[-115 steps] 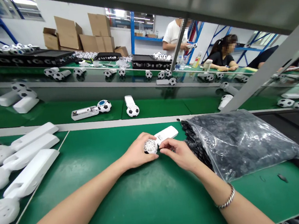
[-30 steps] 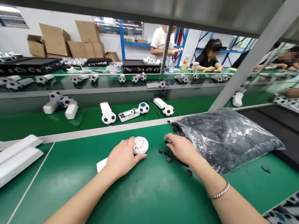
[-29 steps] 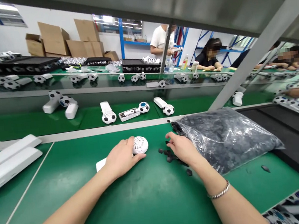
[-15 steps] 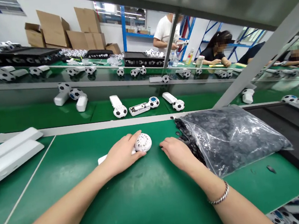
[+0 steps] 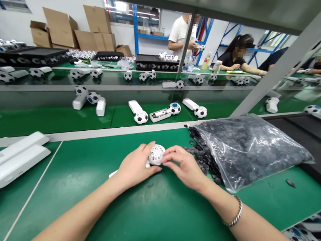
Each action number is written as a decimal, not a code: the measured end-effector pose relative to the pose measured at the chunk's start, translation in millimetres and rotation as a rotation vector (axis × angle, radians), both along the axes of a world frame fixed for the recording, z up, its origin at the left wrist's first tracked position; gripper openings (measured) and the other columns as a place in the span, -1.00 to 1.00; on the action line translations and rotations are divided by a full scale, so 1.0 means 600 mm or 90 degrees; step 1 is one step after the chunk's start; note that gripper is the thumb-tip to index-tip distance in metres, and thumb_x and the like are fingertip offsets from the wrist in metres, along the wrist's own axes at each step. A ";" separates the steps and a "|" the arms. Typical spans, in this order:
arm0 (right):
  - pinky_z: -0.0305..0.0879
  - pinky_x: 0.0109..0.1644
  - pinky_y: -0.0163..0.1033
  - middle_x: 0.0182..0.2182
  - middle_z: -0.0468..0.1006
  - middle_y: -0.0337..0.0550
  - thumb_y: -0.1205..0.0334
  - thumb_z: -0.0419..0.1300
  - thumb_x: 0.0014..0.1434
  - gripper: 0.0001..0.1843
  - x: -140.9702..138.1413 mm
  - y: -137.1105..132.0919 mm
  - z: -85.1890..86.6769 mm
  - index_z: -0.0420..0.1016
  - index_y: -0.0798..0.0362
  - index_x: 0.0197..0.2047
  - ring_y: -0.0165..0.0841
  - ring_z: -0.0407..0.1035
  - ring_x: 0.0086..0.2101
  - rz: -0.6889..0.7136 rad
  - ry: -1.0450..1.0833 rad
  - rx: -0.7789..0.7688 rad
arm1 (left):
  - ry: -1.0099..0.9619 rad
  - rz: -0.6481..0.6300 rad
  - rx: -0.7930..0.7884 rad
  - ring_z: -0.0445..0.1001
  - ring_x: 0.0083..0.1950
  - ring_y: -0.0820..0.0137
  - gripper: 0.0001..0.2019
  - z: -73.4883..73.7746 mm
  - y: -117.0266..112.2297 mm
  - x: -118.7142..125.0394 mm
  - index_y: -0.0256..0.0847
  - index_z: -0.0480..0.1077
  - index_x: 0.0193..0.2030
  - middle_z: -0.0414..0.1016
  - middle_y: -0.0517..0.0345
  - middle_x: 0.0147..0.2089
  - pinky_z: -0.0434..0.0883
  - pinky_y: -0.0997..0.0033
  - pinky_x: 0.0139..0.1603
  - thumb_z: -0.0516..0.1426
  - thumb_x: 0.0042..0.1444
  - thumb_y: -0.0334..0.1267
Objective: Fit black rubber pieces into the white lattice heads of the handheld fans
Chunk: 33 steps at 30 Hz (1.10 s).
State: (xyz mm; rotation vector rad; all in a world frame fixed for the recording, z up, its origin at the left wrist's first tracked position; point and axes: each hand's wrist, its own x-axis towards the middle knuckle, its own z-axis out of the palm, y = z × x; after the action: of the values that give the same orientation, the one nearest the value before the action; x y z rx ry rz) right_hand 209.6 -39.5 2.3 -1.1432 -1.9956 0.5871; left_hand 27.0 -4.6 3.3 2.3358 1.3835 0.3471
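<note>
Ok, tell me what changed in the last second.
The right hand left the loose black pieces by the bag and moved left to the fan; its fingertips now touch the white ball head. The left hand stayed clamped on the fan, and the bag stayed put.

No legible text, labels or numbers anywhere.

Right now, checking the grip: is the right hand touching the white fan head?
Touching. Head view shows fingertips of the right hand resting on the white fan head, no gap.
</note>
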 end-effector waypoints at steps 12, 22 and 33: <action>0.27 -0.04 -0.21 0.05 0.25 -0.10 0.31 0.22 0.01 -0.60 -0.011 0.017 -0.037 0.22 -0.01 -0.07 -0.30 0.21 0.01 -0.011 0.197 -0.183 | -0.067 -0.006 -0.002 0.37 -0.06 0.20 -0.42 -0.001 0.005 0.002 -0.09 0.15 0.12 0.31 0.08 -0.01 0.33 0.31 -0.10 0.13 -0.07 -0.01; 0.28 -0.42 -0.40 -0.09 0.38 -0.13 0.29 0.25 -0.04 -0.53 -0.025 0.014 -0.049 0.19 0.02 -0.06 -0.31 0.32 -0.10 -0.085 0.221 -0.172 | -0.062 0.026 0.000 0.39 -0.08 0.23 -0.42 -0.006 0.005 0.006 -0.12 0.17 0.12 0.33 0.11 0.00 0.32 0.31 -0.07 0.10 -0.05 0.01; 0.19 -0.05 -0.22 -0.21 0.43 -0.05 0.37 0.12 0.13 -0.89 0.113 0.088 -0.010 0.47 0.11 -0.28 -0.27 0.30 -0.14 -0.391 -0.252 -0.077 | -0.013 -0.032 0.006 0.31 0.07 0.21 -0.40 -0.006 0.000 0.002 -0.07 0.11 0.16 0.24 0.16 0.17 0.28 0.27 0.00 0.10 -0.10 -0.21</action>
State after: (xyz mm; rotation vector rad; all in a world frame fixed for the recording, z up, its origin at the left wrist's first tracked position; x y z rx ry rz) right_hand 277.2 13.2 -3.8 -1.9610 -1.7829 0.1675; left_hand 28.3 -4.5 -0.2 2.3635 1.3131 0.3627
